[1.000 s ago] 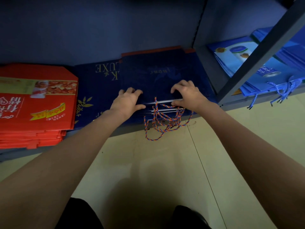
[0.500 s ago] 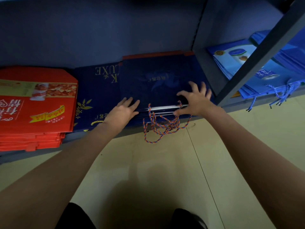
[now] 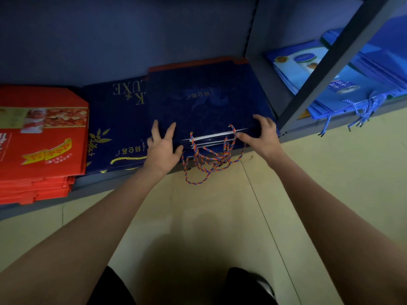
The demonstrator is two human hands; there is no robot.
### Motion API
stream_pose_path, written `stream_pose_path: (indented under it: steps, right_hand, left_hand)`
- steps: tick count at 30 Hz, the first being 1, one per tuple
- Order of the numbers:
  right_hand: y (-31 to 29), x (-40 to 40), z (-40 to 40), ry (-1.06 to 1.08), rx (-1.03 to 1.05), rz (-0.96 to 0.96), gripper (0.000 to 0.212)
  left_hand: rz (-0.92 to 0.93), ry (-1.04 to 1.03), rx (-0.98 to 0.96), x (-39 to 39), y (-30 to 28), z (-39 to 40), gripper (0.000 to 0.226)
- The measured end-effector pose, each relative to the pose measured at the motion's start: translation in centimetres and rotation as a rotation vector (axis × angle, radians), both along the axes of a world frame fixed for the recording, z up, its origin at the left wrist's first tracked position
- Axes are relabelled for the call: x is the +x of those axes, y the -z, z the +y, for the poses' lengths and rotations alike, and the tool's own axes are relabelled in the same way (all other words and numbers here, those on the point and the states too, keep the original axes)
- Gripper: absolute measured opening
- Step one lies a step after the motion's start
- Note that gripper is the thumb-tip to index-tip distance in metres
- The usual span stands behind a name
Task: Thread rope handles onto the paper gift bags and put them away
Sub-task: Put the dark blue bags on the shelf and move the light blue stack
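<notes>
From the head camera, a stack of navy gift bags (image 3: 204,100) lies flat on the low shelf (image 3: 123,183), its near edge at the shelf's lip; the left hand (image 3: 161,148) rests on the stack's left front corner with fingers straight and spread, holding nothing; the right hand (image 3: 263,134) sits at the right front corner, fingers bent over the top bag and thumb at the edge, so it seems to nip the edge lightly, though how firmly cannot be told. The twisted rope handles (image 3: 209,159) spill over the shelf's lip in a tangle and hang above the floor (image 3: 330,183). Beside the stack lie other navy bags with gold lettering (image 3: 116,119), then red folded boxes (image 3: 41,137); light blue bags (image 3: 312,84) fill the next bay past the upright post (image 3: 326,69). The putting-away looks nearly done; the likely trouble is the dangling loops, which could snag a withdrawing finger and drag the top bags forward off the shelf; an uneven push could also skew the stack against the post.
</notes>
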State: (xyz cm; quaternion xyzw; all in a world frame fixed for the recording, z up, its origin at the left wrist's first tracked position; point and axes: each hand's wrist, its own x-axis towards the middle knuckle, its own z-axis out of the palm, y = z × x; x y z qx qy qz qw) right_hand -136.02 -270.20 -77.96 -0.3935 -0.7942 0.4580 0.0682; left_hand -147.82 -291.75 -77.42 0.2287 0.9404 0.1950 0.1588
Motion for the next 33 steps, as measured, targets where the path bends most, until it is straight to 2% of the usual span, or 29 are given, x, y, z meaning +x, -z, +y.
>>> stream_pose_path:
  steps: [2, 3, 6, 8, 10, 13, 17, 20, 23, 25, 28, 30, 33]
  right_hand:
    - [0.6, 1.1, -1.7, 0.208, -0.103, 0.066, 0.099]
    - [0.9, 1.4, -2.9, 0.259, -0.175, 0.079, 0.107]
    - [1.6, 0.4, -5.8, 0.313, -0.301, 0.09, 0.12]
    - [1.5, -1.3, -6.5, 0.366, -0.28, 0.02, 0.123]
    - [1.4, -2.2, -7.1, 0.374, -0.228, -0.075, 0.118]
    - [1.9, -1.8, -8.0, 0.287, -0.004, -0.156, 0.105]
    - [1.2, -0.6, -8.8, 0.096, 0.149, -0.206, 0.085]
    - [-2.3, 0.5, -8.2, -0.023, 0.174, -0.372, 0.061]
    - [-7.1, 1.9, -6.0, 0.062, 0.068, -0.426, 0.044]
    - [-10.3, 3.2, -4.5, 0.067, 0.013, -0.433, 0.043]
    - [-14.0, 4.9, -2.9, -0.058, 0.033, -0.432, 0.05]
    - [-14.1, 4.8, -1.9, -0.186, 0.067, -0.436, 0.063]
    - [-11.0, 3.3, -0.6, -0.321, 0.131, -0.465, 0.082]
  left_hand:
    - [0.17, 0.089, -0.037, 1.1, 0.1, -0.3, 0.075]
    - [0.193, 0.15, -0.046, 1.5, 0.2, -0.5, 0.078]
    - [0.102, 0.242, -0.122, 2.4, 1.1, -1.0, 0.085]
    - [0.049, 0.212, -0.148, 2.4, 1.4, -0.9, 0.081]
    - [0.038, 0.182, -0.141, 1.9, 1.2, -0.7, 0.072]
    - [0.061, 0.125, -0.156, 0.4, 0.9, -1.1, 0.059]
    - [0.052, 0.138, -0.263, 0.1, -0.2, -1.9, 0.062]
    - [0.025, 0.131, -0.316, 0.8, -3.4, -2.1, 0.063]
    - [-0.005, 0.213, -0.337, 1.8, -8.7, -2.2, 0.055]
    - [-0.046, 0.25, -0.388, 2.7, -12.1, -2.3, 0.048]
    - [-0.161, 0.137, -0.367, 3.7, -15.7, -1.7, 0.048]
    - [-0.18, 0.075, -0.335, 3.2, -15.8, -0.9, 0.052]
    - [-0.17, 0.059, -0.306, 2.2, -12.7, -0.1, 0.06]
